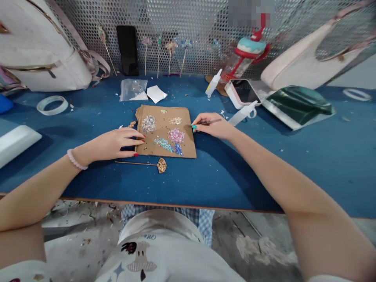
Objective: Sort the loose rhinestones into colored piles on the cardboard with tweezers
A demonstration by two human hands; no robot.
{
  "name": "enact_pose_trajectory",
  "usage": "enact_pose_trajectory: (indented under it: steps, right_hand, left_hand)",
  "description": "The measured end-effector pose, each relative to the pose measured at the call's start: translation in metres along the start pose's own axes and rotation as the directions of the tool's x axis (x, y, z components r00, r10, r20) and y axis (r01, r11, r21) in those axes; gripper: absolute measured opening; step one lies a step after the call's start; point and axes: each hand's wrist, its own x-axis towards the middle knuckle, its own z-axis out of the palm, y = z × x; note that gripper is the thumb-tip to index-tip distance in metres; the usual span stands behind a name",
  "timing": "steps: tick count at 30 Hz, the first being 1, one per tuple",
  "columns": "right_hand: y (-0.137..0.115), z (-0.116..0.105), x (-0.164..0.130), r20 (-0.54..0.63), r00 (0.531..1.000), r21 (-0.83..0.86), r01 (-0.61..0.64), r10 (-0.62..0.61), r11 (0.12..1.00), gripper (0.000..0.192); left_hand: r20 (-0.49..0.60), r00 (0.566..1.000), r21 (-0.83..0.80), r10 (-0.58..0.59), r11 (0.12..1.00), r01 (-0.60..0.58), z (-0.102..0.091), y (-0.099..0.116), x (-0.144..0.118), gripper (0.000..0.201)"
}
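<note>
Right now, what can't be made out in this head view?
- Tip of the thin tool in the right hand: too small.
- Individual beads in the piles on the cardboard: too small.
- Patch behind the mesh, top edge: blurred out.
- White bag: cut off at left.

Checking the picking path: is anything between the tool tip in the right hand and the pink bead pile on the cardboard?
Nothing visible: only bare cardboard lies between the tool and pink bead pile.
</note>
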Motion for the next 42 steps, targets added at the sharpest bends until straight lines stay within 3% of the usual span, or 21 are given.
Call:
enact_pose_trajectory:
  steps: [12,26,42]
  right_hand:
    - [-0.012,0.001,0.000,0.020,0.998,-0.103,-0.061,0.064,0.993,0.009]
    - [-0.005,0.000,0.003,0.034,0.999,-0.067,-0.032,0.034,0.997,0.008]
    - [-0.001,-0.002,0.002,0.039,0.999,-0.039,0.025,-0.024,0.999,0.024]
  left_hand:
    - [-0.015,1.000,0.021,0.019,1.000,-0.018,0.000,-0.001,0.000,0.039]
    - [-0.009,0.999,-0.058,-0.035,0.998,0.034,0.001,-0.001,-0.001,0.033]
    - [0.027,0.998,-0.075,-0.050,0.996,0.052,-0.002,0.001,0.000,0.032]
